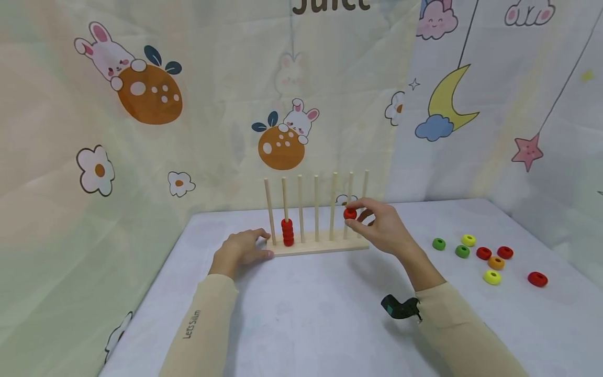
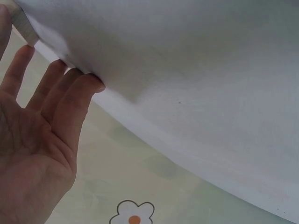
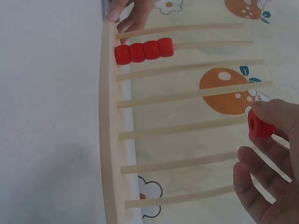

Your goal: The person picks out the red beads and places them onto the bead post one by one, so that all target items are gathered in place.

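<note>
A wooden peg stand [image 1: 325, 246] with several upright rods rests on the white table. At its left end, my left hand [image 1: 240, 251] grips the base between thumb and index finger. Its other fingers touch the table cloth in the left wrist view. Several red beads [image 1: 287, 233] are stacked on the second rod from the left; the other rods carry none. My right hand [image 1: 379, 225] pinches one red bead [image 3: 261, 127] between thumb and fingers. The bead is held up among the rods on the right, its hole visible in the right wrist view.
Loose beads lie at the table's right: green [image 1: 439, 244], yellow [image 1: 492, 277], orange [image 1: 496, 262] and red [image 1: 537, 279]. A printed cloth [image 1: 226, 131] hangs behind the table. A black wrist device [image 1: 399, 307] sticks out from the right sleeve.
</note>
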Available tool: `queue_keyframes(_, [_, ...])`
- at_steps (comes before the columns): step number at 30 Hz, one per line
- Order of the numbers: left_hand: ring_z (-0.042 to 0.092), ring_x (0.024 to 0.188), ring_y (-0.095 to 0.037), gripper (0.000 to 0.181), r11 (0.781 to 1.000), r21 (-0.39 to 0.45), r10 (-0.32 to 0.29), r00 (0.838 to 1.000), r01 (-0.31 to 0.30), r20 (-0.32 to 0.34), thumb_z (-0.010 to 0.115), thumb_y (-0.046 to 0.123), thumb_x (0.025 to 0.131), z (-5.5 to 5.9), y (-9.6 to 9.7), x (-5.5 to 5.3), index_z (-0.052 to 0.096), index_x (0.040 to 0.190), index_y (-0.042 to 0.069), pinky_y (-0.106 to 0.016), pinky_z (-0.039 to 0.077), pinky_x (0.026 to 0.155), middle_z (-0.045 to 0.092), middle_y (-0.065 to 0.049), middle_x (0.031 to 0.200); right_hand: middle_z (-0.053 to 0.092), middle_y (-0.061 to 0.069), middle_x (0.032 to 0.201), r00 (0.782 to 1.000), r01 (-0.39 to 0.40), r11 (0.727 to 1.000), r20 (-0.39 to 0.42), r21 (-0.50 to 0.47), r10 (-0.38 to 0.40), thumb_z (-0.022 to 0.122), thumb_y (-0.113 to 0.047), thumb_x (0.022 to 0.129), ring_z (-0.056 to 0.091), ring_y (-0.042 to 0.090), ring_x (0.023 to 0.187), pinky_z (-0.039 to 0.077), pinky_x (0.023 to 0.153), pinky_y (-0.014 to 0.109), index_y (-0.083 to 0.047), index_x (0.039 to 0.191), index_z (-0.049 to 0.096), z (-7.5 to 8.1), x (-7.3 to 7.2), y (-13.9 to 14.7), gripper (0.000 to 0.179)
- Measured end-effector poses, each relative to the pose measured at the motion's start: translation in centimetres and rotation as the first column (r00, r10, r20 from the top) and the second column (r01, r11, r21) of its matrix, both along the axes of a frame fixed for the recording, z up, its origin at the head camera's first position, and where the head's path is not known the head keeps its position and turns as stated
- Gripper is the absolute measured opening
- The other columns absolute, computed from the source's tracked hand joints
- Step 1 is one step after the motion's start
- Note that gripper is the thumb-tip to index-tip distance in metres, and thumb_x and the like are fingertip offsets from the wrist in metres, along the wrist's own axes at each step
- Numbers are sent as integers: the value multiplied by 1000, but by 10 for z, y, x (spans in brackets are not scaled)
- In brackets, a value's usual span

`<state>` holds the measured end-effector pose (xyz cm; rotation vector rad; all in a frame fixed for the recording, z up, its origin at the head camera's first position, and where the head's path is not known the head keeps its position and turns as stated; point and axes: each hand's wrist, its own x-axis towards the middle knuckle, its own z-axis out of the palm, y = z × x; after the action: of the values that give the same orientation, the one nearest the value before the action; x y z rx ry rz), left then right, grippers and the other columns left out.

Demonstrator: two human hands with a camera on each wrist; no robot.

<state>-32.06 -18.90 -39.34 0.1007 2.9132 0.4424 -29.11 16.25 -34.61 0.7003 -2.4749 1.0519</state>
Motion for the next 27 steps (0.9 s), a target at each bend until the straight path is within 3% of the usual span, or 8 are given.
queue_keyframes(6, [47,134,-45,60,1000,9,4,1000,-4,6,76,49,89,-1,-2,0,57,144,33,-69,43,101,55,-11,149,72,5,117,999,-42,999,27,-10,43,76,-20,95,67,22,88,56,67,34,-11,125,70,6,-1,-5,32])
queue_keyframes(17, [46,133,-48,61,1000,16,-1,1000,1,-2,76,49,89,-2,-2,-2,57,144,33,-71,42,102,54,-12,150,71,8,121,997,-77,997,-14,-9,77,78,-18,93,67,23,88,56,65,34,-10,127,71,23,-3,-21,35])
queue_keyframes(27, [46,134,-47,61,1000,10,-2,1000,2,-4,77,50,89,-3,-3,-3,57,144,33,-71,41,103,54,-12,151,72,4,115,993,-110,989,22,-101,113,77,-23,94,67,22,90,56,68,35,-13,126,71,28,-4,-43,34])
